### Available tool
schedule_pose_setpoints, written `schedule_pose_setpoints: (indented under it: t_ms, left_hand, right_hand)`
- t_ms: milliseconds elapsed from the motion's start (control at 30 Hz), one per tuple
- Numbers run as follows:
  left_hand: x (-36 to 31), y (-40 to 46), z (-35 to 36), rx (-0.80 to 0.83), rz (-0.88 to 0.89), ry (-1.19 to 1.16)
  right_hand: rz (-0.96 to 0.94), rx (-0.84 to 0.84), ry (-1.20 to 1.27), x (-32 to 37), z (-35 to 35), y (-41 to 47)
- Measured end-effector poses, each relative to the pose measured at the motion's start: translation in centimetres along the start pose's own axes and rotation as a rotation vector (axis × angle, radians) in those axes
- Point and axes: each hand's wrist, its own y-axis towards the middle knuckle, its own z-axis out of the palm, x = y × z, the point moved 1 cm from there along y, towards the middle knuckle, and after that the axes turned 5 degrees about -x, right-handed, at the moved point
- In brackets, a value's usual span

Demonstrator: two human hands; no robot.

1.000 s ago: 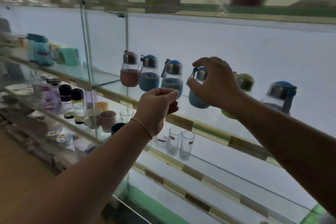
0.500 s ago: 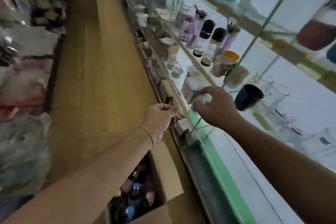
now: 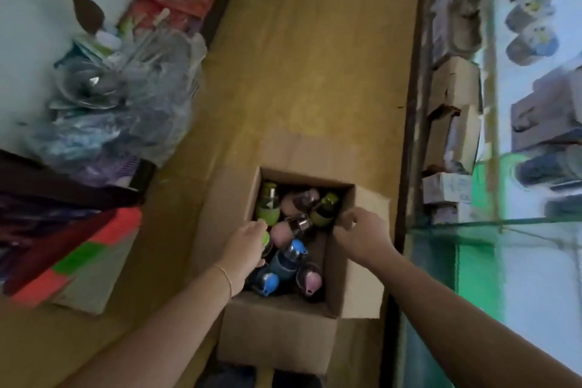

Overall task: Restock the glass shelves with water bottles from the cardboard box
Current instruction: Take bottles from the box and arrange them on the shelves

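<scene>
An open cardboard box [image 3: 283,334] stands on the floor below me, holding several small water bottles. Among them are a green one [image 3: 267,206], a pink one [image 3: 282,233] and a blue one [image 3: 289,257]. My left hand [image 3: 247,246] reaches into the box's left side, its fingers curled over a green-lidded bottle [image 3: 266,238] that is mostly hidden beneath them. My right hand [image 3: 362,231] hovers over the box's right flap, loosely curled and holding nothing. The glass shelves [image 3: 504,224] run along the right edge of the view.
A clear plastic bag of utensils [image 3: 126,98] and a carton with orange and green patches [image 3: 88,258] lie on the left. Small cardboard packages [image 3: 453,123] line the base of the shelving. Yellow wooden floor [image 3: 299,72] stretches beyond the box.
My right hand has let go of the bottle on the shelf. Both hands dropped from the shelf to the box, and my view swung down to the floor.
</scene>
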Motion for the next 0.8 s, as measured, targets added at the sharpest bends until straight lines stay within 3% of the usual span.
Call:
schedule_pose_setpoints:
  t_ms: [200,500,800]
  left_hand:
    - [6.2,8.9,3.5,0.029,-0.097,-0.025]
    - [11.8,22.1,8.5,0.029,-0.102,-0.099]
    - [12.4,26.3,9.1,0.017,-0.073,-0.096]
  right_hand:
    - [-0.007,0.097,-0.028,-4.1,9.4,8.9]
    - [-0.108,0.059,-0.044,-6.2,19.4,22.6]
    - [0.0,0.05,-0.062,-6.8,24.1,27.4]
